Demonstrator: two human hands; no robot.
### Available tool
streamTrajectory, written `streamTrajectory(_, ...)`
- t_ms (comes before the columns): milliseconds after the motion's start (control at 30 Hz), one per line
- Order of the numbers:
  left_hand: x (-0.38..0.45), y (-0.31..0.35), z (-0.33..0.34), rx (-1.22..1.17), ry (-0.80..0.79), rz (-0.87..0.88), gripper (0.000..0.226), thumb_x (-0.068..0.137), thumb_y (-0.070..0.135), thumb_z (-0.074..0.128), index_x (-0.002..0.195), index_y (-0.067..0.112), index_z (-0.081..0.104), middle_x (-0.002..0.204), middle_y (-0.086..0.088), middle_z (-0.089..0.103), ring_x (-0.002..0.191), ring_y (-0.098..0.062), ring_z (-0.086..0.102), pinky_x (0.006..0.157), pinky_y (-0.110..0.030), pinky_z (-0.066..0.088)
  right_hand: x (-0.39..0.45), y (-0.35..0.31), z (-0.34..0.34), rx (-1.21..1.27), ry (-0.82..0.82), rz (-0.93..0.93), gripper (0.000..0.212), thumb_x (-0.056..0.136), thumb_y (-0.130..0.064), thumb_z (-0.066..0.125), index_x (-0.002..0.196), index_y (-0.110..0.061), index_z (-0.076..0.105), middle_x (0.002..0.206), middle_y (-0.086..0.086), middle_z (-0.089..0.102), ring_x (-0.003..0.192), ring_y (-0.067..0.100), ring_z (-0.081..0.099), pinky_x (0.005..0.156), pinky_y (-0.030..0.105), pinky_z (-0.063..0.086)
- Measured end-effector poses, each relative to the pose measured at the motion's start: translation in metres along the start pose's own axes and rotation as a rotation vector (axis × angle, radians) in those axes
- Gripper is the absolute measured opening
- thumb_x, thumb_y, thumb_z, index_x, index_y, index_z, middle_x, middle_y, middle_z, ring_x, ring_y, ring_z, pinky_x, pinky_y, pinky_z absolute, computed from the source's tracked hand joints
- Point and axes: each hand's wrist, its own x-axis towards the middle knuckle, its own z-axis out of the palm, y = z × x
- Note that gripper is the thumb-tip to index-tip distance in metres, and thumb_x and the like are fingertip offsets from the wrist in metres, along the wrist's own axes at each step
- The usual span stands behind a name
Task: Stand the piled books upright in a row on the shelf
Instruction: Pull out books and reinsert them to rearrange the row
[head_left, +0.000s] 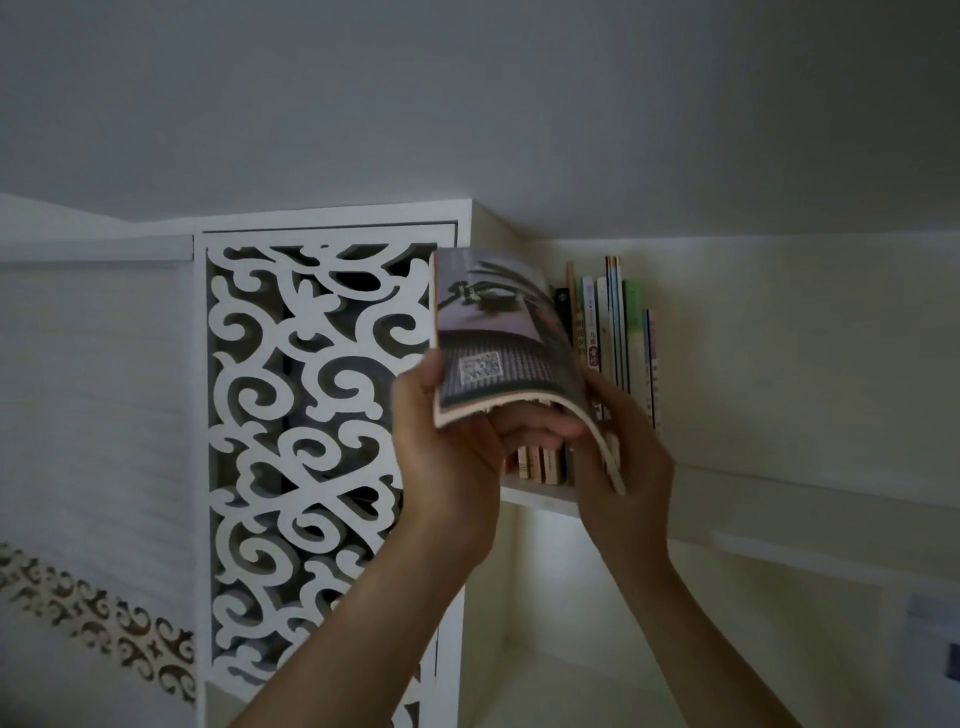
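The book (498, 338) held before the shelf (540, 496) has a grey and dark cover with a pale lilac band, a black-and-white square code and a cream page edge. Right of the book, the upright spines (613, 322) run white, green, blue and tan. Left of the book, the cabinet panel (311, 415) is white scrollwork over dark gaps
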Motion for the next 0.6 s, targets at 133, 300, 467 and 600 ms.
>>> streamTrajectory(133, 0.012, -0.009, -0.010, -0.024, -0.002, 0.136, 0.062, 0.106, 0.048, 0.023, 0.122, 0.002, 0.062, 0.109, -0.013, 0.069, 0.101, -0.026, 0.069, 0.093, -0.040, 0.055, 0.003, -0.009, 0.002, -0.048, 0.112, -0.113, 0.028, 0.095, 0.005, 0.060, 0.123, 0.006, 0.065, 0.117, 0.008, 0.071, 0.112, 0.028, 0.067, 0.091, 0.054, 0.055)
streamTrajectory(300, 0.025, -0.023, -0.022, 0.520, -0.112, 0.337, 0.079, 0.085, -0.017, 0.042, 0.160, 0.008, 0.032, 0.153, -0.005, 0.051, 0.144, -0.013, 0.047, 0.115, -0.036, 0.046, 0.010, -0.028, 0.003, -0.088, 0.107, -0.190, 0.025, 0.099, -0.016, 0.056, 0.114, 0.000, 0.069, 0.107, 0.013, 0.069, 0.104, 0.028, 0.065, 0.087, 0.039, 0.055)
streamTrajectory(467, 0.039, -0.053, -0.036, 1.147, -0.265, 0.546, 0.113, 0.083, -0.001, 0.076, 0.163, 0.007, -0.003, 0.171, -0.022, -0.007, 0.161, -0.033, -0.008, 0.131, -0.037, 0.014, 0.017, -0.052, 0.009, -0.010, 0.166, -0.100, 0.033, 0.104, -0.022, 0.049, 0.120, 0.001, 0.066, 0.112, 0.013, 0.072, 0.106, 0.001, 0.067, 0.084, 0.008, 0.049)
streamTrajectory(600, 0.029, -0.067, -0.042, 1.311, -0.448, 0.489, 0.140, 0.075, 0.047, 0.089, 0.159, -0.006, -0.010, 0.168, -0.023, -0.023, 0.158, -0.035, -0.022, 0.129, -0.060, 0.008, 0.024, -0.056, 0.012, -0.039, 0.195, -0.030, 0.051, 0.105, -0.035, 0.045, 0.116, 0.010, 0.068, 0.108, 0.015, 0.075, 0.096, 0.007, 0.071, 0.074, 0.004, 0.048)
